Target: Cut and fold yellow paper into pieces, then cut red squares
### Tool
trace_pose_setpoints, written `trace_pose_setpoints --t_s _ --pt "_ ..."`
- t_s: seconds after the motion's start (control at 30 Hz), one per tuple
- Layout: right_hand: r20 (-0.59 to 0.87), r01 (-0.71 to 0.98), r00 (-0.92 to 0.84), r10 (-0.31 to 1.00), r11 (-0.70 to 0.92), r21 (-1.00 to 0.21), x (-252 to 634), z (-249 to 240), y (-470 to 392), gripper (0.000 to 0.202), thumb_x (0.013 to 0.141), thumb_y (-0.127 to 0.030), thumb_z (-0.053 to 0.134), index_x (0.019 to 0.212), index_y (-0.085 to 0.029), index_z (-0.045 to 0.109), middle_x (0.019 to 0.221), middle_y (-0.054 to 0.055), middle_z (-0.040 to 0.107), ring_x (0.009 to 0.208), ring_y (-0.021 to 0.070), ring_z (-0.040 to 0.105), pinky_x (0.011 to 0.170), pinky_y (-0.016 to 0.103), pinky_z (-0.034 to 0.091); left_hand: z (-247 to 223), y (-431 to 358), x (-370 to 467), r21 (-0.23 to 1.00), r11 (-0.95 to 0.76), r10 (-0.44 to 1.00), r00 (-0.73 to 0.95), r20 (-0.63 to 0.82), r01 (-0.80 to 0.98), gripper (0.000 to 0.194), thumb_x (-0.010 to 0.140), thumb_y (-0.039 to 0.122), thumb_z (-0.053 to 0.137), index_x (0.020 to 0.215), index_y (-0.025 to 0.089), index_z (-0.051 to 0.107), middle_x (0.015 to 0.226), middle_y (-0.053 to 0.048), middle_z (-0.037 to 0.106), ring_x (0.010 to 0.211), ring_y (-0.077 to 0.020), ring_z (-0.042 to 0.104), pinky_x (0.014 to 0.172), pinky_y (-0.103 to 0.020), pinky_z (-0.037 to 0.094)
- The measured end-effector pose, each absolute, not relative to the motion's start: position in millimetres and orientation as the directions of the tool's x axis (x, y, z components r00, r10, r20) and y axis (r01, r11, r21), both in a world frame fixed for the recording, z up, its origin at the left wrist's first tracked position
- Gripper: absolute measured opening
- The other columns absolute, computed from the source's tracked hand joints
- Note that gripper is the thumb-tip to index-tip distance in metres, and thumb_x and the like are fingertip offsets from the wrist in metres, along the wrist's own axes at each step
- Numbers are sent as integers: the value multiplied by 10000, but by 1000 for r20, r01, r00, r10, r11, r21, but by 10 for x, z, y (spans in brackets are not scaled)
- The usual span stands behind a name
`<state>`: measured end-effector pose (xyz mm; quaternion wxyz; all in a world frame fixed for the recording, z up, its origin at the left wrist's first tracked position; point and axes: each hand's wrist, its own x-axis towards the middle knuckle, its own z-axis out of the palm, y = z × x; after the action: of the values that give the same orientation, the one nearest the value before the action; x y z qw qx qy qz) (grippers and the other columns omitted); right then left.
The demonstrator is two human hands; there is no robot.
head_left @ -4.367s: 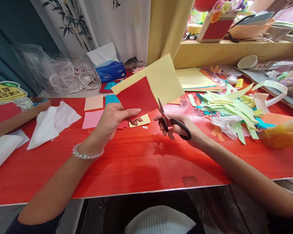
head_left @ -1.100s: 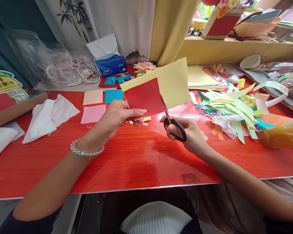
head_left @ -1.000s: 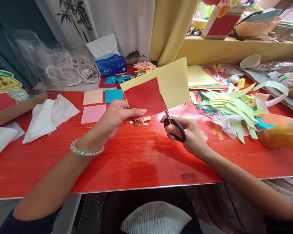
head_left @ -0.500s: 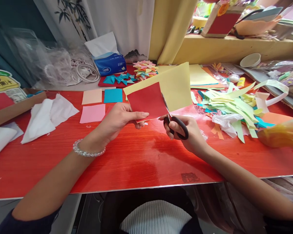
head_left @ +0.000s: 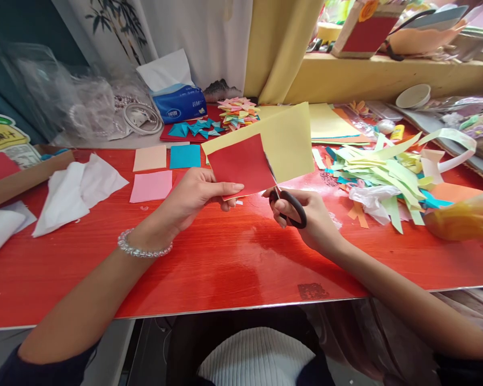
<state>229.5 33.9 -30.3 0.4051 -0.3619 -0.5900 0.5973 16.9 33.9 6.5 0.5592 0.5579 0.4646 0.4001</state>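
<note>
A red square of paper (head_left: 241, 165) lies against a larger yellow sheet (head_left: 292, 142), both raised above the red table. My left hand (head_left: 199, 198) pinches the two papers together at their lower left, thumb on the red one. The fingers of my right hand (head_left: 301, 214) are wrapped round the black handles of scissors (head_left: 295, 206). The scissor blades run along the right edge of the red square, on the yellow sheet. How far the blades are apart is hard to make out.
Peach (head_left: 150, 158), blue (head_left: 185, 156) and pink squares (head_left: 151, 186) lie behind my left hand. Green paper strips (head_left: 386, 166) are heaped at the right. Folded paper pieces (head_left: 237, 112) and a tissue pack (head_left: 179, 103) stand at the back. Crumpled tissue (head_left: 80, 187) lies left.
The scissor handles have come slightly closer together. Both hands and the papers keep nearly the same place, while the whole view has shifted a little.
</note>
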Motion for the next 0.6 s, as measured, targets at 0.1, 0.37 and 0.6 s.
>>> trace_pose_setpoints --t_s 0.1,0.37,0.6 --pt "50 -69 -404 914 24 -997 2283 -311 332 192 780 -370 670 853 -193 655 538 -42 433 473 76 363 471 248 254 75 336 174 996 63 966 246 -77 63 253 707 256 699 492 143 629 505 -4 602 512 -94 545 581 -227 457" --pt "75 -74 -395 916 50 -996 2284 -320 306 187 777 -369 672 759 -187 635 524 -47 407 460 70 345 460 252 238 77 328 175 998 59 965 254 -67 38 247 706 231 703 487 142 631 494 3 595 500 -84 538 567 -213 450" --pt "44 -69 -394 918 19 -997 2265 -320 314 286 782 -430 647 674 -175 575 565 -24 448 468 74 359 458 256 222 38 332 200 994 85 966 240 -99 68 263 681 252 720 463 142 621 459 1 584 454 -83 524 538 -225 443"
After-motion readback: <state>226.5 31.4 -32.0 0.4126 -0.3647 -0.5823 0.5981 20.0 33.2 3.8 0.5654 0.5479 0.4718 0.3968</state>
